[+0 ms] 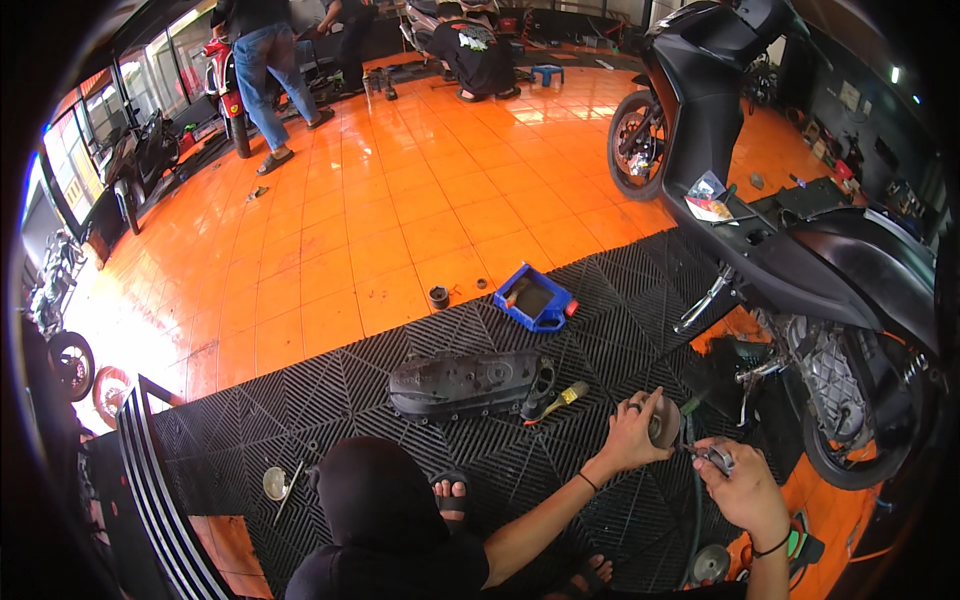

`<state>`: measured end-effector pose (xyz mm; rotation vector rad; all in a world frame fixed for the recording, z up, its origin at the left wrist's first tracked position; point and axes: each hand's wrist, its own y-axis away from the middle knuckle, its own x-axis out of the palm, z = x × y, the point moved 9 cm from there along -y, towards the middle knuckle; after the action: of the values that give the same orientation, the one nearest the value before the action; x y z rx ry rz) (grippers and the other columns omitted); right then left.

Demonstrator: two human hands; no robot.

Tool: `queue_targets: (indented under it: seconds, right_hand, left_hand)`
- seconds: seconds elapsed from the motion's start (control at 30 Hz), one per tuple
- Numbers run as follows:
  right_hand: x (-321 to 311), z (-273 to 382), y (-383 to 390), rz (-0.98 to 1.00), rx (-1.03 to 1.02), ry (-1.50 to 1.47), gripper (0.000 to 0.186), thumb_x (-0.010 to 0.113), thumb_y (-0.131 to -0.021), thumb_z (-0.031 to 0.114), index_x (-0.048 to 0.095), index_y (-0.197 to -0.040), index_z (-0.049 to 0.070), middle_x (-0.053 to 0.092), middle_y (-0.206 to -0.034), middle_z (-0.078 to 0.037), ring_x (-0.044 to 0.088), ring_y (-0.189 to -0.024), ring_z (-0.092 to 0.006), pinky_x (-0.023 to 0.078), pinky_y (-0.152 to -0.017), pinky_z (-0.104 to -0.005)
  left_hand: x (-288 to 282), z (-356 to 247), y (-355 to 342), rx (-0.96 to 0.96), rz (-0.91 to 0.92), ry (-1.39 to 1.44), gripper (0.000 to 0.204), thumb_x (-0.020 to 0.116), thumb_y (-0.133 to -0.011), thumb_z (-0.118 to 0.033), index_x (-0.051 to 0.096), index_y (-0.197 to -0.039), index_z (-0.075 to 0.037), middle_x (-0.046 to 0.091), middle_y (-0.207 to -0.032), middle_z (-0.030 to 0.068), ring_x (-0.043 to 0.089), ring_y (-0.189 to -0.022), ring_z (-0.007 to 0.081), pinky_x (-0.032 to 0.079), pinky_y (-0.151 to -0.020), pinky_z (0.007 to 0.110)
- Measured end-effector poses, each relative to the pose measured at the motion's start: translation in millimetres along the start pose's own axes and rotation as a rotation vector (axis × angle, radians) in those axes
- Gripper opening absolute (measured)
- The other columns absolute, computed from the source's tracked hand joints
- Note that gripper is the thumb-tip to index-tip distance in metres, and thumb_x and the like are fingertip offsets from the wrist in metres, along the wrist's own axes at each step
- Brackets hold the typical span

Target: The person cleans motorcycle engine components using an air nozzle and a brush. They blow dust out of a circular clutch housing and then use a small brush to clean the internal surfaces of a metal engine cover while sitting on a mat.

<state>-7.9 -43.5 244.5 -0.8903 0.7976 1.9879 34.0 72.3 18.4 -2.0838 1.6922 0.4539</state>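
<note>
The left hand (632,432) grips a round metal disc (664,421) above the black mat (420,340), holding it steady so the right hand (745,490), closed around an air gun (716,458), can aim at it.

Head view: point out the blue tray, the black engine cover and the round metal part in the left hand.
blue tray (533,298), head view, dark inner floor.
black engine cover (465,383), head view, middle of top face.
round metal part (665,422), head view, exposed face beside the fingers.

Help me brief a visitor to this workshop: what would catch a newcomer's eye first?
The glossy orange tiled floor fills the upper left. A black scooter stands at right. Low down, the left hand presses a round grey metal disc while the right hand holds a small metal tool.
</note>
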Motion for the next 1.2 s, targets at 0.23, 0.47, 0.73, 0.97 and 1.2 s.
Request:
queue_targets:
  seconds: [0.23,0.47,0.73,0.97,1.2]
  right_hand:
    - [-2,9,2,0.038,0.092,0.045,0.031,0.073,-0.091,0.018,0.072,-0.113,-0.003,0.073,-0.088,-0.026,0.071,-0.089,-0.0442,0.055,-0.086,-0.0447]
    - [-3,-12,-4,0.088,0.133,-0.362,0.033,0.065,-0.099,0.012,0.064,-0.126,-0.007,0.073,-0.080,-0.015,0.075,-0.073,-0.0229,0.057,-0.060,-0.0327]
    - [4,-25,-4,0.292,0.209,-0.302,0.034,0.064,-0.101,0.013,0.062,-0.130,-0.005,0.074,-0.080,-0.012,0.074,-0.067,-0.0161,0.052,-0.051,-0.0258]
    - [75,-87,9,0.757,0.382,-0.160,0.033,0.064,-0.103,0.018,0.067,-0.132,0.002,0.077,-0.083,-0.006,0.072,-0.073,-0.0118,0.052,-0.055,-0.0257]
    - [151,-224,51,0.969,0.570,0.019,0.040,0.066,-0.103,0.028,0.067,-0.138,0.010,0.078,-0.094,-0.005,0.070,-0.079,-0.0110,0.054,-0.071,-0.0276]
  left_hand:
    - [5,1,4,-0.014,0.016,-0.137,0.126,0.092,-0.060,-0.044,0.026,-0.164,-0.018,0.040,-0.154,0.0250,0.039,-0.139,0.0490,0.035,-0.112,0.063]
    - [9,6,5,-0.044,0.024,-0.091,0.126,0.092,-0.061,-0.043,0.025,-0.165,-0.018,0.038,-0.155,0.0254,0.038,-0.139,0.0492,0.036,-0.111,0.063]
    - [6,11,0,-0.041,-0.018,-0.056,0.126,0.092,-0.064,-0.046,0.022,-0.166,-0.017,0.040,-0.154,0.0275,0.037,-0.140,0.0502,0.036,-0.108,0.065]
    - [-7,22,-2,-0.143,0.019,-0.014,0.124,0.091,-0.066,-0.048,0.023,-0.165,-0.016,0.039,-0.155,0.0271,0.038,-0.140,0.0514,0.037,-0.109,0.065]
    - [-16,23,-5,-0.174,0.021,-0.012,0.122,0.090,-0.067,-0.050,0.025,-0.165,-0.014,0.038,-0.156,0.0263,0.039,-0.140,0.0494,0.038,-0.110,0.064]
